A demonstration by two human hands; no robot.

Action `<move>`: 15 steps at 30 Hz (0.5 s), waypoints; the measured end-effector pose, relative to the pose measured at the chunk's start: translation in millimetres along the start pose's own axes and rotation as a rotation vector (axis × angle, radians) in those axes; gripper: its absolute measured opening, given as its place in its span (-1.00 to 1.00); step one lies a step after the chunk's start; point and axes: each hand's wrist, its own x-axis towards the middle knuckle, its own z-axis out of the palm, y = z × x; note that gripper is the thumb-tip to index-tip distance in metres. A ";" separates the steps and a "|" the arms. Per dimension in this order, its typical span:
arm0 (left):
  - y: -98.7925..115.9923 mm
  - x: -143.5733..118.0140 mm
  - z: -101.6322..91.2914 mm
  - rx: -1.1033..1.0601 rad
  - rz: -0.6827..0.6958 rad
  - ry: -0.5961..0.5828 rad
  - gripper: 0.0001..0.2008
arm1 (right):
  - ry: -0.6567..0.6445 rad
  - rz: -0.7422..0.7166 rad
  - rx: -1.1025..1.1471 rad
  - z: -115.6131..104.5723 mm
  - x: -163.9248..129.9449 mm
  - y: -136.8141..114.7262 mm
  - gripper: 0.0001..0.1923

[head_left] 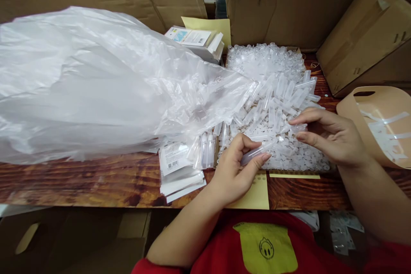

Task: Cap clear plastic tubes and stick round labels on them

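Note:
My left hand point(236, 171) pinches a clear plastic tube point(255, 153) between thumb and fingers, above the front of a heap of parts. To its right, my right hand point(330, 137) has a small clear plastic piece point(300, 128) between thumb and forefinger; its exact kind is too small to make out. Beneath both hands lie many small translucent white pieces point(298, 158). Loose clear tubes point(282, 87) are strewn behind them, and rounded clear pieces point(266, 58) are heaped at the back. The two hands are apart.
A large translucent plastic bag point(105, 85) spreads over the table's left, its mouth at the tubes. Printed cards point(180, 171) and packed tubes point(207, 150) lie left of my hands. A peach bin point(349, 102) and a cardboard box point(362, 38) stand right. Boxed packs point(195, 40) sit behind.

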 end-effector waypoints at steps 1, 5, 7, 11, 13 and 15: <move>1.3 -0.1 0.2 -0.013 0.008 -0.025 -0.82 | -0.010 0.019 0.038 3.4 -0.9 -2.9 -0.80; 4.5 0.2 -0.4 -0.023 0.050 -0.082 -0.81 | -0.153 0.037 0.163 17.2 -4.8 -9.7 -0.82; 4.4 -0.2 -2.0 -0.010 0.056 -0.107 -0.79 | -0.215 0.022 0.191 20.7 -6.7 -10.6 -0.83; 2.5 -2.3 -6.2 0.050 0.044 -0.163 -0.79 | -0.258 -0.090 0.105 21.8 -10.5 -12.3 -0.83; 1.8 -3.3 -7.9 0.118 0.084 -0.173 -0.81 | -0.266 -0.145 0.011 23.4 -12.1 -13.7 -0.87; 1.7 -4.1 -9.4 0.170 0.125 -0.189 -0.83 | -0.272 -0.167 -0.090 26.3 -13.5 -15.5 -0.90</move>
